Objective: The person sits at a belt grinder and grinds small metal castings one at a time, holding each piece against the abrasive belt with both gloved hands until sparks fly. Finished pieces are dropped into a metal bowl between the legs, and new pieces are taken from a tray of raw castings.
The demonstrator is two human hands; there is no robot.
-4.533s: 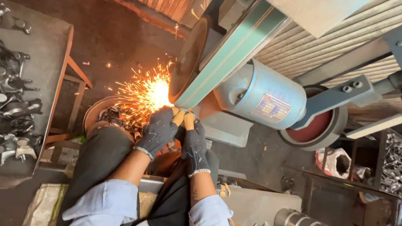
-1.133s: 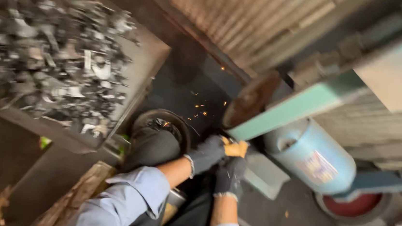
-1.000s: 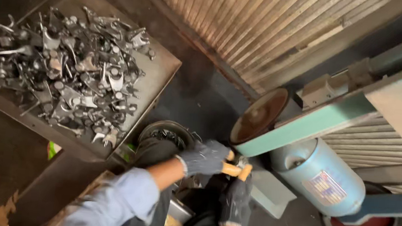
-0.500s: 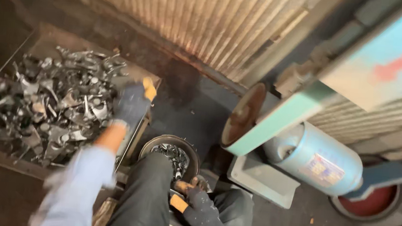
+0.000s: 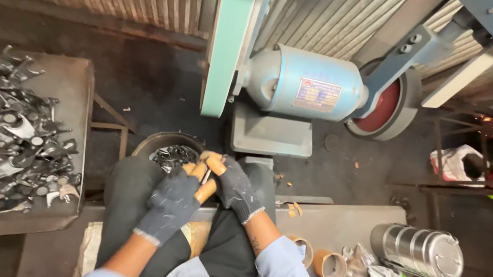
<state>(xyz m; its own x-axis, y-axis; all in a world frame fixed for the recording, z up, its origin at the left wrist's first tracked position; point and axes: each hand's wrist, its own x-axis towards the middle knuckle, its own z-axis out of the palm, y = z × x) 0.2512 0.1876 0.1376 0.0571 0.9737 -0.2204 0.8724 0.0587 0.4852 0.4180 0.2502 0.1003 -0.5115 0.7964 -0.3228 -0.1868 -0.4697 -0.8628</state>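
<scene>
- The left hand [image 5: 170,204], half a second ago out over the left tray, is back at the lap beside the right hand [image 5: 236,188].
- Both gloved hands clench a small metal part [image 5: 205,175], mostly hidden, over the round bin [image 5: 157,144].
- Judged step: readying it; the belt grinder [image 5: 228,48] lies farther.
- Left: tray of metal parts [image 5: 14,142].

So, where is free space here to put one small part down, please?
The bare far strip of the metal tray, beyond its heap of parts, and the grey bench surface between the gloved right hand and the steel tiffin. The bowl is crowded.
</scene>
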